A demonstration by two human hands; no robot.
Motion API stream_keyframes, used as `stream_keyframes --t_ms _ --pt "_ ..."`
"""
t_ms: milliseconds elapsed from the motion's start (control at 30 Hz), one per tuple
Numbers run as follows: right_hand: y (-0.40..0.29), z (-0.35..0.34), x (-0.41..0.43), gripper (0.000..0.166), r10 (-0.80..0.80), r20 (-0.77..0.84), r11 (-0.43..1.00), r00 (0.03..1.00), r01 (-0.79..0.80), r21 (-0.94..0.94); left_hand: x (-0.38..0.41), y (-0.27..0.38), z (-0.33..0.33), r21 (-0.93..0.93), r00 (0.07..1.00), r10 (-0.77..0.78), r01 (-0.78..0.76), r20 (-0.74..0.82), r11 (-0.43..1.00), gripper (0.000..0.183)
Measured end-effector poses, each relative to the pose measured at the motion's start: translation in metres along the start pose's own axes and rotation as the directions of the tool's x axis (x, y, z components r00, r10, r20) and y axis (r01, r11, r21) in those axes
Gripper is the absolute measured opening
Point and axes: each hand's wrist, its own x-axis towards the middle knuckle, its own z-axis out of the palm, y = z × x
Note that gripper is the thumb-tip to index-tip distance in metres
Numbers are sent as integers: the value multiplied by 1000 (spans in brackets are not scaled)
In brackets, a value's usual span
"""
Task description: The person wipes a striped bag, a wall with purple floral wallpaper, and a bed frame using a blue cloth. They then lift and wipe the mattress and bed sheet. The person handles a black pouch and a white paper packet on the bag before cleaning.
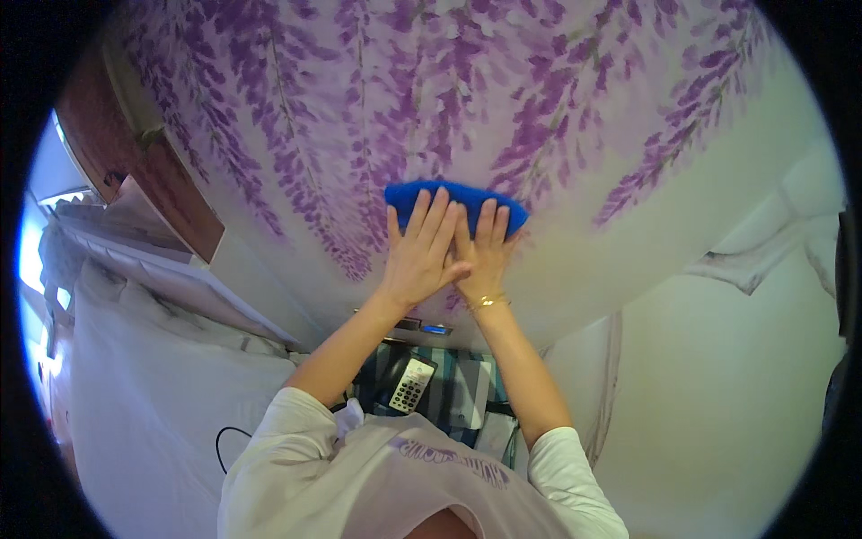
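Observation:
Both my hands press flat on a blue cloth that lies folded against a wall painted with purple hanging flowers. My left hand has its fingers spread over the left and middle part of the cloth. Beside it, my right hand rests its fingertips on the right part; a thin gold bracelet circles that wrist. The left thumb overlaps the right hand. The palms hide what is under them, and the cloth's lower edge is partly covered.
Below my forearms, a telephone and a white box sit on a striped cloth. A small wall socket plate is just above them. A bed with a padded headboard stands at the left, near a brown-panelled picture. A black cable curves beside me.

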Motion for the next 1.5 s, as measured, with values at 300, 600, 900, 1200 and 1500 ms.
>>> stream_keyframes --t_ms 300,600,900,1200,1500 --pt "-20 -12 102 50 119 -71 992 990 -117 42 80 -32 -51 -117 969 117 -145 -216 983 74" --pt "-96 27 21 53 17 99 991 995 -30 127 -44 -98 -33 -18 1000 -11 11 29 1000 85" --pt "-153 39 114 49 -29 52 979 998 17 205 1 -155 -97 59 982 -43 55 -183 997 75" --pt "-200 58 99 50 -215 161 929 963 151 338 -58 -203 -90 -74 940 -216 203 -264 976 76" --pt "-232 79 150 54 -253 65 922 965 220 319 -29 -249 -120 12 920 -157 173 -359 985 77"
